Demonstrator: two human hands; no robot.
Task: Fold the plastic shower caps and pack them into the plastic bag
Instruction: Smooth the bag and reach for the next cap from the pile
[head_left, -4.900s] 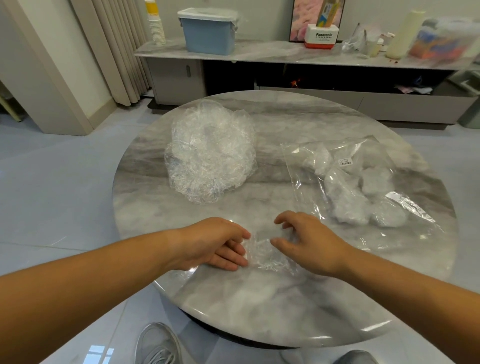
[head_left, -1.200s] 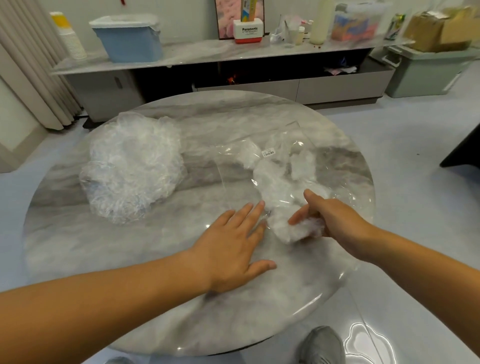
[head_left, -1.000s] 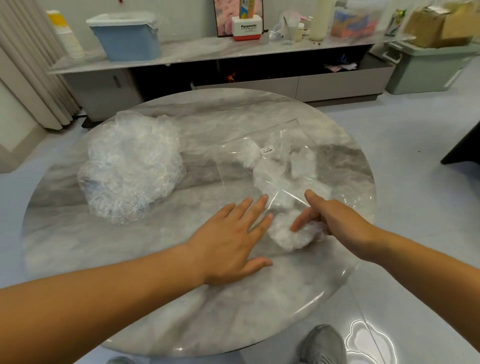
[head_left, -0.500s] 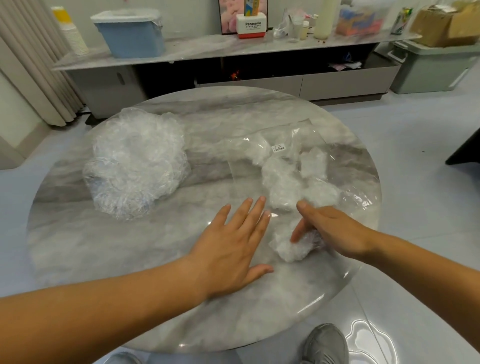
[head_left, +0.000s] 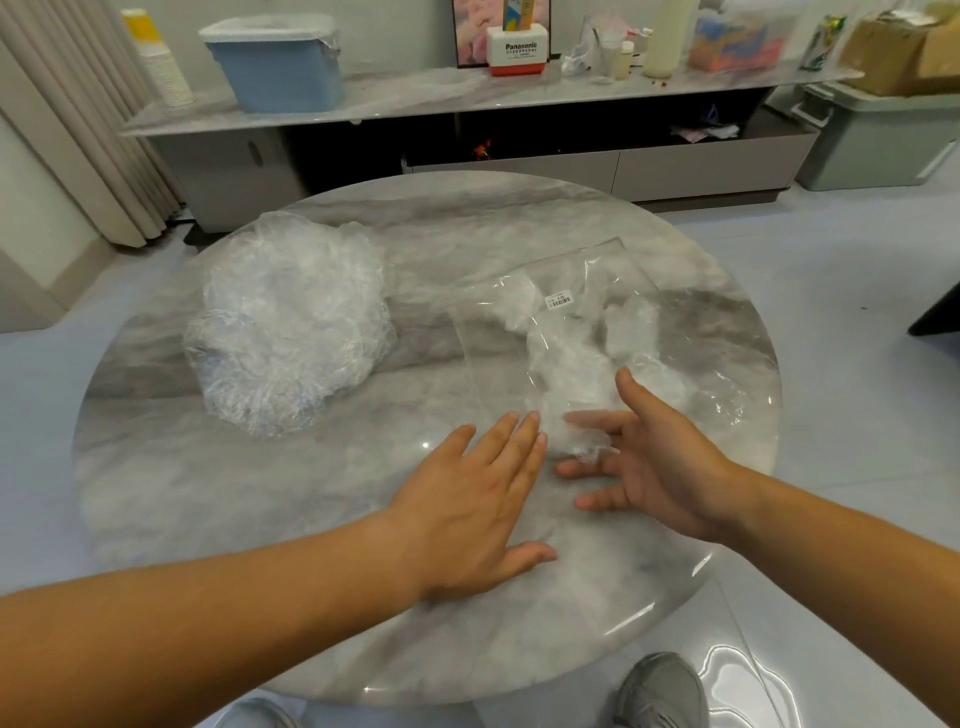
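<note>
Left hand (head_left: 467, 499) lies flat, fingers straight, beside the plastic bag (head_left: 587, 291). Right hand (head_left: 660, 467) has its fingers spread, holding nothing, at the bag's mouth.

grey-veined round marble table (head_left: 322, 519), see-through crinkly plastic shower caps (head_left: 291, 332), clear plastic bag (head_left: 597, 291) with white barcode sticker (head_left: 560, 301), light blue plastic bin (head_left: 280, 78)

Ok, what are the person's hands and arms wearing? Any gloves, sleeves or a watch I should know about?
Nothing is worn. The left hand and right hand have no gloves, and no ring, watch or wristband shows. The left forearm and right forearm are uncovered up to the edge of the picture, so no sleeve is in view. The fingernails that show look short and unpainted.
</note>
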